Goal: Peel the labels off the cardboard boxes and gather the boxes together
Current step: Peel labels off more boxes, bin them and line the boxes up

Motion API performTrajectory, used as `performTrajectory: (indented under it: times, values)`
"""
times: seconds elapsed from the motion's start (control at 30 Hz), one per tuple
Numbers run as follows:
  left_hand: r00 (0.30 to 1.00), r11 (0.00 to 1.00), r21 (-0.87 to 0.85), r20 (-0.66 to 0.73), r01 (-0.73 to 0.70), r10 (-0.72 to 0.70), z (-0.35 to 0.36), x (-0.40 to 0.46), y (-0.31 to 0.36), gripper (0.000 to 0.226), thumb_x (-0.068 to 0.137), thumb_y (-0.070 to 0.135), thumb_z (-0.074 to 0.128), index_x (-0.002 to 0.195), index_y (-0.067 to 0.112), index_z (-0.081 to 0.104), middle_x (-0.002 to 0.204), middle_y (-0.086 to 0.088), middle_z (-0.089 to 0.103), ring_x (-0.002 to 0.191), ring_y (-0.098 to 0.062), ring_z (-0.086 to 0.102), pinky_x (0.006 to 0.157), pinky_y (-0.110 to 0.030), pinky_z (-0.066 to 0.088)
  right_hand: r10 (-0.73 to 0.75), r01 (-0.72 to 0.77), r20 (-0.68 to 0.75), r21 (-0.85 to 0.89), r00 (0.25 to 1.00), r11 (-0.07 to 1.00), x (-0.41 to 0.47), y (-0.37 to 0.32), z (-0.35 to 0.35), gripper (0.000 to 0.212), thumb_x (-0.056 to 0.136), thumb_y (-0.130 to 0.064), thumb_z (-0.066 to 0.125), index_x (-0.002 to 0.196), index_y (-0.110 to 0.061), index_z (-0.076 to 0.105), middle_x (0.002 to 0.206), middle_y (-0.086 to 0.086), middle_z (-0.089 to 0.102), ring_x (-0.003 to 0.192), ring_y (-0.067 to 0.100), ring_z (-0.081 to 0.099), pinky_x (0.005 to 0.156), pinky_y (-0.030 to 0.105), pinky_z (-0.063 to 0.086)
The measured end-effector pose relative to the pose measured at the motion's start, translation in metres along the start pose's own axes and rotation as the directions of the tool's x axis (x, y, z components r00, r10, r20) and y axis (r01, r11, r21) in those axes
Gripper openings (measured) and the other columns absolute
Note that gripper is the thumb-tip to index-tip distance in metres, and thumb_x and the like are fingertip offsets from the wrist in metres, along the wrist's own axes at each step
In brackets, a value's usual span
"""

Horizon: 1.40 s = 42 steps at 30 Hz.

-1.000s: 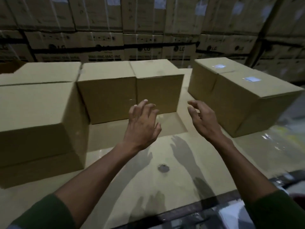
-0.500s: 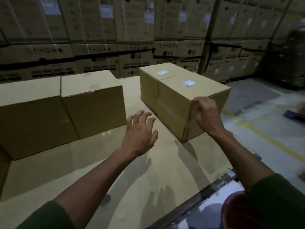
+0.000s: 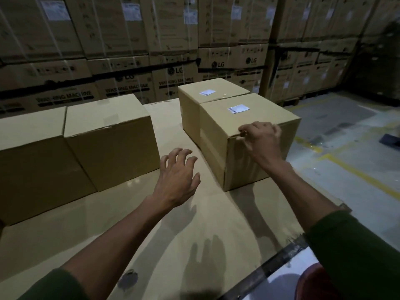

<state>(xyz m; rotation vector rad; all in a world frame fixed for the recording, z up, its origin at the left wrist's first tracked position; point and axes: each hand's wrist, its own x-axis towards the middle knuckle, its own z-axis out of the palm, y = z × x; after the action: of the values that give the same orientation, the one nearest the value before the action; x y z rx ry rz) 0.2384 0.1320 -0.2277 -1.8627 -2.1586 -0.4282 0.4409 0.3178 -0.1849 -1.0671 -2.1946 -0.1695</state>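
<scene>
Two brown cardboard boxes stand end to end on the right of a cardboard-covered surface. The near box (image 3: 216,131) carries a white label (image 3: 238,108) on top; the far box (image 3: 194,94) has its own label (image 3: 207,92). My right hand (image 3: 260,140) grips the near box at its front top edge, fingers curled over the rim. My left hand (image 3: 176,176) hovers with fingers spread, just left of that box and not touching it. Two plain boxes without visible labels, one (image 3: 110,137) beside another (image 3: 32,161), sit side by side on the left.
A wall of stacked LG washing machine cartons (image 3: 173,50) rises behind the work surface (image 3: 194,224). Grey warehouse floor with yellow lines (image 3: 355,169) lies to the right. A dark metal edge (image 3: 279,263) borders the surface at the lower right.
The view has swung right from the plain boxes toward the labelled pair. My right hand reached out and closed on the near box's front top edge. My left hand moved closer to that box.
</scene>
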Motion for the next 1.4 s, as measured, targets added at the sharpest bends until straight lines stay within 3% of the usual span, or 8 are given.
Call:
performTrajectory:
  times: [0.2,0.47,0.6,0.73,0.83,1.0,1.27,1.4]
  values:
    - [0.998,0.995,-0.102,-0.063,0.005,-0.011,-0.006,0.025,0.018,0.061,0.096,0.044,0.050,0.150,0.024,0.032,0.158,-0.004,0.028,0.147,-0.030,0.020,0.117,-0.052,0.022,-0.057,0.062,-0.025,0.297,0.998,0.953,0.012,-0.007,-0.002,0.037,0.096,-0.047,0.051,0.113,-0.021,0.071,0.104,0.002,0.074,0.097,0.025,0.063,0.090,0.051,0.049]
    - [0.996,0.984,-0.157,0.018,-0.086,0.090,-0.006,0.074,0.052,0.077,0.093,0.043,0.054,0.156,0.033,0.010,0.166,0.004,0.001,0.142,-0.041,0.030,0.110,-0.059,0.036,0.169,-0.174,0.164,0.013,0.972,0.985,0.008,0.072,-0.020,0.069,0.084,-0.076,0.040,0.133,-0.031,0.058,0.147,-0.002,0.052,0.139,0.033,0.033,0.110,0.059,0.022]
    - [0.995,0.983,-0.185,0.094,-0.019,0.036,-0.003,0.085,0.063,0.070,0.094,0.035,0.052,0.153,0.028,0.016,0.166,0.005,0.006,0.134,-0.043,0.041,0.104,-0.057,0.040,0.185,-0.198,0.280,0.018,0.942,0.980,0.015,0.097,-0.022,0.072,0.083,-0.071,0.060,0.143,-0.034,0.048,0.159,0.000,0.035,0.148,0.038,0.018,0.114,0.064,0.015]
    - [0.995,0.951,-0.307,0.101,0.021,0.011,-0.002,0.089,0.069,0.067,0.091,0.029,0.056,0.150,0.019,0.025,0.164,0.000,0.010,0.123,-0.042,0.051,0.099,-0.051,0.045,0.159,-0.219,0.255,0.227,0.954,0.949,0.020,0.102,-0.024,0.073,0.077,-0.059,0.076,0.139,-0.025,0.056,0.153,0.009,0.042,0.142,0.031,0.036,0.116,0.056,0.025]
    - [0.995,0.911,-0.403,0.061,0.092,-0.073,-0.003,0.085,0.076,0.061,0.089,0.031,0.059,0.142,0.014,0.034,0.159,-0.006,0.019,0.125,-0.038,0.051,0.101,-0.050,0.045,0.196,-0.238,0.172,0.276,0.966,0.931,0.011,0.092,-0.026,0.070,0.072,-0.059,0.080,0.131,-0.026,0.063,0.145,0.006,0.051,0.134,0.024,0.046,0.112,0.057,0.033]
    - [0.982,0.915,-0.382,-0.077,0.131,-0.172,-0.009,0.050,0.070,0.049,0.087,0.042,0.054,0.127,0.019,0.038,0.140,-0.003,0.035,0.099,-0.031,0.060,0.084,-0.050,0.056,0.194,-0.207,0.073,0.335,0.978,0.919,-0.020,0.064,-0.024,0.070,0.067,-0.065,0.078,0.124,-0.026,0.068,0.140,0.003,0.057,0.129,0.021,0.053,0.105,0.057,0.040]
    - [0.960,0.953,-0.241,-0.164,0.183,-0.226,-0.059,-0.054,0.024,0.042,0.090,0.034,0.061,0.125,0.017,0.045,0.133,-0.003,0.042,0.083,-0.026,0.064,0.068,-0.036,0.055,0.086,-0.116,0.100,0.356,0.991,0.927,-0.063,-0.032,-0.034,0.078,0.066,-0.073,0.070,0.128,-0.024,0.066,0.144,0.000,0.055,0.132,0.018,0.049,0.104,0.046,0.033]
    - [0.948,0.944,-0.225,-0.153,0.243,-0.280,-0.086,-0.103,-0.008,0.037,0.090,0.034,0.060,0.121,0.018,0.047,0.126,-0.001,0.042,0.077,-0.027,0.064,0.066,-0.042,0.058,0.046,-0.095,0.127,0.421,0.991,0.902,-0.081,-0.088,-0.036,0.081,0.064,-0.077,0.067,0.127,-0.025,0.067,0.144,0.000,0.055,0.133,0.016,0.048,0.107,0.044,0.032]
